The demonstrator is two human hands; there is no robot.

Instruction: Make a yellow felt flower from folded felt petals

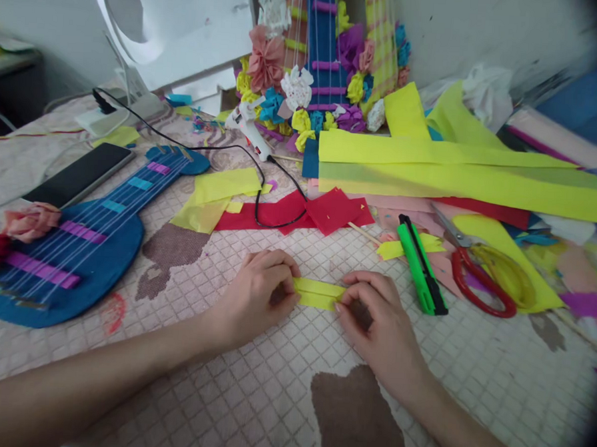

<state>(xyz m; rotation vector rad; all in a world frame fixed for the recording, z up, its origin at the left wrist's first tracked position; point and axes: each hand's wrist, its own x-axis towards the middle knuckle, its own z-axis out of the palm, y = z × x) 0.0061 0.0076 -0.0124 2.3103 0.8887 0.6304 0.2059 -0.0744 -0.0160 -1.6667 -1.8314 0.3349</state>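
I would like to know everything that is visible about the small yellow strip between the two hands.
The strip is bright yellow, short and narrow, apparently paper or thin fabric. A lengthwise line, probably a fold edge, runs along it. It stretches crosswise, fairly flat, between the left hand and the right hand, which hold its ends. Whether it touches the patterned tablecloth below is unclear.

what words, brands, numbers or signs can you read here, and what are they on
No readable text anywhere in view.
Yellow paper strip between the fingers: no writing visible.
Glue gun: any marking is too small and blurred to read.
Green cutter: no legible lettering.
Phone: dark screen, no text showing.
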